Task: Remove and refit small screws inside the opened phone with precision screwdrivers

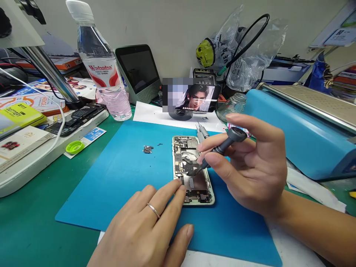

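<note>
An opened smartphone (194, 185) lies on a blue mat (125, 170), its inner parts exposed. My left hand (144, 218) rests flat with its fingers stretched out, the fingertips touching the phone's lower left side. A dark screwdriver (221, 148) is pinched between the thumb and fingers of my right hand (250, 163), tilted with its tip down at the middle right of the phone. Left of the phone sits a small dark component (147, 149), with tiny bits near it. Grey tweezers (203, 131) lie behind the phone, partly hidden by my right hand.
A water bottle (102, 70) and a grey smart display (139, 70) stand at the back left. Centrally, a phone on a stand (201, 98) plays a picture. A glass jar (232, 105) stands beside a blue machine (292, 137). A green cap (75, 147) lies left.
</note>
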{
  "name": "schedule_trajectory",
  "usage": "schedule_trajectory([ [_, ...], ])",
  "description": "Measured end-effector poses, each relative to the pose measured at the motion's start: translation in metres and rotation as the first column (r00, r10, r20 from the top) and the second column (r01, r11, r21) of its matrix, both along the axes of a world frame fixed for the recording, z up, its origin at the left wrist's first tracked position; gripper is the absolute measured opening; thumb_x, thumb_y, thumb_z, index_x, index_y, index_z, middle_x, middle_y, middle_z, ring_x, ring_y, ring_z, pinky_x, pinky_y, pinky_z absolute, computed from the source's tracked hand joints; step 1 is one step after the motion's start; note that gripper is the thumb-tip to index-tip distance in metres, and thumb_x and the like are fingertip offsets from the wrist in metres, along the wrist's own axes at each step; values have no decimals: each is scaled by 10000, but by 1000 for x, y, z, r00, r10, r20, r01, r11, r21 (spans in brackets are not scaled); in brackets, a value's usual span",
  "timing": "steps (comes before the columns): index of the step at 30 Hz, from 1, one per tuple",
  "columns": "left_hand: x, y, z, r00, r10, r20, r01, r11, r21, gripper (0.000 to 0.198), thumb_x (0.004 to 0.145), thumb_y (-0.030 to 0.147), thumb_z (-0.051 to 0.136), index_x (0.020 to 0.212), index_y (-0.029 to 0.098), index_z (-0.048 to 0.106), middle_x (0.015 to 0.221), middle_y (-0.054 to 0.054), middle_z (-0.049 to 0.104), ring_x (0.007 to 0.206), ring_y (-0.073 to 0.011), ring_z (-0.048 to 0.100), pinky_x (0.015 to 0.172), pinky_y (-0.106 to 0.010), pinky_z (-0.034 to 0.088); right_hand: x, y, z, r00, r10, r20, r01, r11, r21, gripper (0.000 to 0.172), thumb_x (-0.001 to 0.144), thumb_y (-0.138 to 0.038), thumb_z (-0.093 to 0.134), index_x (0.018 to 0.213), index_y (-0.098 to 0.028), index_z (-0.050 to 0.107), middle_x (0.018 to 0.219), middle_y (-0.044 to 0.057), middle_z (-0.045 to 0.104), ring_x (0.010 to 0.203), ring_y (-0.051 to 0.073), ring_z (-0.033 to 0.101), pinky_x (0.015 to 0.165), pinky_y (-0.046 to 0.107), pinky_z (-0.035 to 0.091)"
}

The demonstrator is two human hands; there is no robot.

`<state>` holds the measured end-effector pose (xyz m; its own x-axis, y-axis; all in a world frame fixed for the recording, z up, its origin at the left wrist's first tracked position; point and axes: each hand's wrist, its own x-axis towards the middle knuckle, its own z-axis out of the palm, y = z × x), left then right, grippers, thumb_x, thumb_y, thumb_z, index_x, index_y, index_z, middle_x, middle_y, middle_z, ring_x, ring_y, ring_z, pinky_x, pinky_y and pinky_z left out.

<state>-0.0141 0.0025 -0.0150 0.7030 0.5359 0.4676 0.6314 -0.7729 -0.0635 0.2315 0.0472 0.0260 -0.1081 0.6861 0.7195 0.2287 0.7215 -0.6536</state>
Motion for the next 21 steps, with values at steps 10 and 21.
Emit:
schedule_trajectory([
  [10,16,-4,19,969,174,177,-144,975,-171,621,1087,540,569,1656,306,486,1636,-105,564,1357,-309,678,1016,-372,643,13,35,11,916,-171,-362,44,942,-333,332,987,-363,785,1268,-319,614,873,-47,721,754,160,700,758,335,638],
  [21,15,3,17,978,109,176,-95,992,-82,538,1085,459,593,1596,294,559,1636,-111,571,1271,-270,732,1005,-342,654,30,39,29,882,-152,-446,-134,826,-547,633,1002,-778,534,735,-210,617,575,-71,383,450,78,287,416,238,263],
])
